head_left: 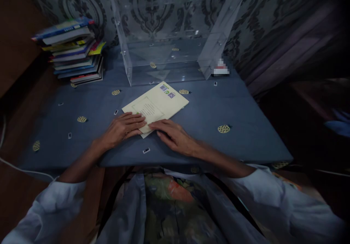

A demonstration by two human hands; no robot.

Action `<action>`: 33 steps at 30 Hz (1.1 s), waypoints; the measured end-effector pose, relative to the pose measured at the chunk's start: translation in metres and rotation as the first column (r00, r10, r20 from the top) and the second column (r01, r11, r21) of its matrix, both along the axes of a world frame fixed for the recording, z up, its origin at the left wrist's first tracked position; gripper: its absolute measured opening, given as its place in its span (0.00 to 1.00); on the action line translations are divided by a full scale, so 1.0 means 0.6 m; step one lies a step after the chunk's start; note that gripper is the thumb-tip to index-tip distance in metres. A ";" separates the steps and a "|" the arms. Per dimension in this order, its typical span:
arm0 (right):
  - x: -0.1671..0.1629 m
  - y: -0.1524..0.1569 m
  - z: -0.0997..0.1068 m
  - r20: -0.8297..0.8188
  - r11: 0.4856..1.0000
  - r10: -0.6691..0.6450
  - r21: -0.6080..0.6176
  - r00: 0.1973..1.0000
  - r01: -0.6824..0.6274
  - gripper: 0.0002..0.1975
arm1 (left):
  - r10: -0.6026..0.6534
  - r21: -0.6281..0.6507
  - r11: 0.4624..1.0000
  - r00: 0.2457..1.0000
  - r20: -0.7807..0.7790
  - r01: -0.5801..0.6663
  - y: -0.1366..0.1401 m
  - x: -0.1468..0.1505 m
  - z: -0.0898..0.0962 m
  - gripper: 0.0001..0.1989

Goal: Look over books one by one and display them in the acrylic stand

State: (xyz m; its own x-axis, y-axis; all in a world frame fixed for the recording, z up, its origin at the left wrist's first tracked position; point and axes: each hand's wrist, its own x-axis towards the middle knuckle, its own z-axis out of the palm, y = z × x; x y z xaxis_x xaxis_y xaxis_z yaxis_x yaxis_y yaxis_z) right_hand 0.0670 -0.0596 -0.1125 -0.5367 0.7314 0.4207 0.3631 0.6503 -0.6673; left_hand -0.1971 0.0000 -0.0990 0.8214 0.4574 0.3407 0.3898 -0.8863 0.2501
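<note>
A pale yellow book lies back cover up and slanted on the blue cloth, with a bar code and printed squares near its far corner. My left hand rests on its near left part, fingers stretched out flat over the cover and the thumb along the near edge. At the near corner, my right hand touches the book with outstretched fingertips, its thumb lower down and apart. A corner of a page or cover sticks out below the fingers.
A stack of books stands at the back left of the cloth-covered table. Behind the yellow book stands a clear acrylic shelf against the patterned wall. A small pixelated object sits right of it. A white cable runs at left.
</note>
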 end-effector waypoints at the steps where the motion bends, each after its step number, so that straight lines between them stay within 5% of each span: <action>1: -0.003 -0.002 0.002 -0.009 1.000 0.005 -0.015 1.000 -0.005 0.18 | 0.004 -0.012 1.000 1.000 -0.001 -0.004 0.000 0.000 0.000 0.17; 19: -0.018 -0.009 0.006 -0.074 0.994 0.053 -0.095 0.996 -0.060 0.17 | 0.043 -0.130 0.991 0.999 0.033 -0.039 0.002 -0.004 -0.005 0.17; 25: -0.033 -0.014 0.005 0.070 0.993 0.107 0.045 0.992 -0.110 0.17 | 0.080 -0.174 0.982 0.996 0.044 -0.072 -0.003 -0.001 -0.008 0.17; 33: -0.042 -0.014 0.009 0.127 0.974 0.146 0.152 0.981 -0.165 0.14 | 0.378 -0.164 0.911 0.925 -0.026 -0.377 0.022 -0.020 -0.022 0.24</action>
State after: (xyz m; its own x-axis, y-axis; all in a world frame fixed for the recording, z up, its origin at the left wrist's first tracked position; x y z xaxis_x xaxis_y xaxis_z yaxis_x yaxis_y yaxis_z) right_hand 0.0415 -0.0679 -0.1068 -0.6899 0.5627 0.4555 0.3170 0.8005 -0.5087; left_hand -0.2090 0.0133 -0.1125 0.5745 0.7827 0.2394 0.6857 -0.6199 0.3814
